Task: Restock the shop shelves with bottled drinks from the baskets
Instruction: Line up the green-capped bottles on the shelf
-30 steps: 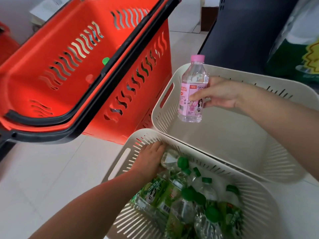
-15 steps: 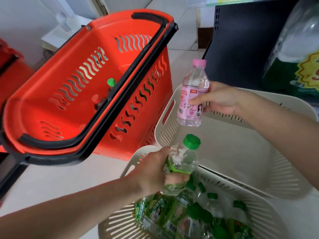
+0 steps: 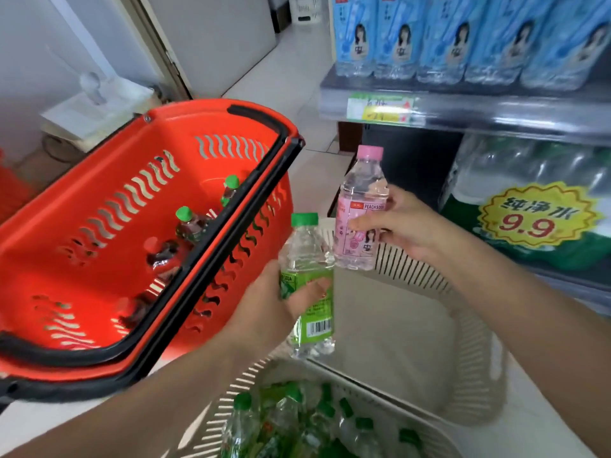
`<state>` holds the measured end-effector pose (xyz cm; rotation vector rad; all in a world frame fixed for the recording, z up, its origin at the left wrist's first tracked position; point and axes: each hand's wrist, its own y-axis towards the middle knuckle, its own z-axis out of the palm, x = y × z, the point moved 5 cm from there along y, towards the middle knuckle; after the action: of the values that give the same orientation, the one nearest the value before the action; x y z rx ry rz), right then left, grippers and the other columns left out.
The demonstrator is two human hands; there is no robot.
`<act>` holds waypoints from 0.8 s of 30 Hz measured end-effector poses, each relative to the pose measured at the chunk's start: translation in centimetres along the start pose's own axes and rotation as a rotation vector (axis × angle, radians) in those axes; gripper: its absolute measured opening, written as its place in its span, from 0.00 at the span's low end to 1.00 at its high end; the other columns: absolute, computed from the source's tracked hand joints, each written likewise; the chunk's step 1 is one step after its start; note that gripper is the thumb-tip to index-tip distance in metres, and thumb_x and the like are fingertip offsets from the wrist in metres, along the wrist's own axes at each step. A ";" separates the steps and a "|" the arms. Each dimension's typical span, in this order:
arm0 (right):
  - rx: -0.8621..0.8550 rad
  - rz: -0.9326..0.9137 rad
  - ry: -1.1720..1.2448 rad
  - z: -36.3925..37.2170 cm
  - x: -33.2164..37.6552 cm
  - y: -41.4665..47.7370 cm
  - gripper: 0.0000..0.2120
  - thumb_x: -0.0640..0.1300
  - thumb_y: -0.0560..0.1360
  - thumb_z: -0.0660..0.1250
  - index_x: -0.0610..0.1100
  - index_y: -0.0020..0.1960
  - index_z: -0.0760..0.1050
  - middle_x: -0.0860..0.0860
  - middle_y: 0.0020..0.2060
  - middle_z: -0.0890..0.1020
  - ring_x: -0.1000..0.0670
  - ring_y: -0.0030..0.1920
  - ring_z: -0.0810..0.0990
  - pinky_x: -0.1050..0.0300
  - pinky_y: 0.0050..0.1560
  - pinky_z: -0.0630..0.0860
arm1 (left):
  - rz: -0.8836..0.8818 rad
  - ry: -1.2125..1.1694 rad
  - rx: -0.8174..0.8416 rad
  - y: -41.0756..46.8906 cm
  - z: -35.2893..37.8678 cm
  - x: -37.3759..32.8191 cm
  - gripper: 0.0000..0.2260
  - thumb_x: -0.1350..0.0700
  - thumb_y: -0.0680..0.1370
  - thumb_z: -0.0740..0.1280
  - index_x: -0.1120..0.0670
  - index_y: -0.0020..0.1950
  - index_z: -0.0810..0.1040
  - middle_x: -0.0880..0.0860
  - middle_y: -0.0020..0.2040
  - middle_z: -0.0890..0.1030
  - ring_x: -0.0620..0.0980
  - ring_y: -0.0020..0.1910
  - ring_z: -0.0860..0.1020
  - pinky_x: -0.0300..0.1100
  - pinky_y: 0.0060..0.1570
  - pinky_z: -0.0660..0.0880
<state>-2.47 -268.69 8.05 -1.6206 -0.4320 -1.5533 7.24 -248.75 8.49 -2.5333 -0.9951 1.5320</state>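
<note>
At left, handled basket (image 3: 109,259), with standing bottles (image 3: 188,223) inside along its right wall. Just right of it and nearest the camera, near slotted basket (image 3: 215,414) on the floor (image 3: 284,77), with heaped bottles (image 3: 287,421) in it. Just behind that, far slotted basket (image 3: 410,272). Above these two, left hand (image 3: 271,309) gripping left bottle (image 3: 307,256) upright; right hand (image 3: 403,226) holding right bottle (image 3: 360,206) upright, slightly higher and farther back, the two bottles touching or nearly so. Behind and to the right, upper shelf (image 3: 496,110) carrying a row of bottles (image 3: 439,38); beneath it, water pack (image 3: 529,200).
</note>
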 end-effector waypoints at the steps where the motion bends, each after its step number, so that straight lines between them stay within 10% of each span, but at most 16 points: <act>1: -0.025 0.010 0.007 -0.4 1.0 -0.9 0.26 0.29 0.65 0.73 0.46 0.58 0.73 0.47 0.49 0.83 0.49 0.48 0.83 0.55 0.43 0.78 | 0.001 -0.042 0.006 -0.2 -0.4 -1.4 0.33 0.29 0.61 0.66 0.47 0.59 0.71 0.45 0.51 0.80 0.44 0.49 0.79 0.46 0.52 0.76; 10: -0.103 0.183 -0.043 -0.5 13.6 -10.7 0.34 0.32 0.62 0.77 0.46 0.65 0.69 0.46 0.53 0.82 0.44 0.54 0.81 0.41 0.59 0.75 | -0.045 -0.270 -0.069 -4.7 -7.3 -15.2 0.17 0.46 0.72 0.70 0.50 0.58 0.75 0.47 0.51 0.82 0.43 0.49 0.80 0.38 0.47 0.76; 14: -0.104 0.236 -0.026 0.4 21.4 -15.8 0.35 0.34 0.58 0.79 0.47 0.61 0.71 0.44 0.52 0.83 0.41 0.54 0.81 0.37 0.60 0.74 | -0.050 -0.282 -0.040 -8.4 -11.1 -22.2 0.26 0.41 0.66 0.70 0.51 0.59 0.75 0.50 0.51 0.83 0.47 0.50 0.81 0.45 0.51 0.78; 18: -0.125 0.245 -0.017 1.8 30.6 -20.2 0.42 0.43 0.47 0.82 0.52 0.59 0.72 0.45 0.50 0.83 0.41 0.53 0.81 0.37 0.59 0.75 | -0.009 -0.244 -0.037 -11.8 -16.1 -30.2 0.20 0.46 0.70 0.72 0.52 0.59 0.74 0.48 0.49 0.82 0.43 0.47 0.81 0.32 0.41 0.77; 24: -0.144 0.176 -0.028 4.1 45.5 -26.1 0.29 0.29 0.62 0.76 0.47 0.58 0.72 0.43 0.50 0.83 0.42 0.50 0.82 0.47 0.51 0.80 | 0.048 -0.227 -0.095 -15.5 -25.0 -42.2 0.20 0.47 0.67 0.76 0.50 0.53 0.73 0.50 0.46 0.83 0.49 0.46 0.82 0.48 0.48 0.79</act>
<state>-10.95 -263.33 59.65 -1.7425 -0.1897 -1.4582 6.07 -251.18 59.88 -2.5039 -1.0610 1.8633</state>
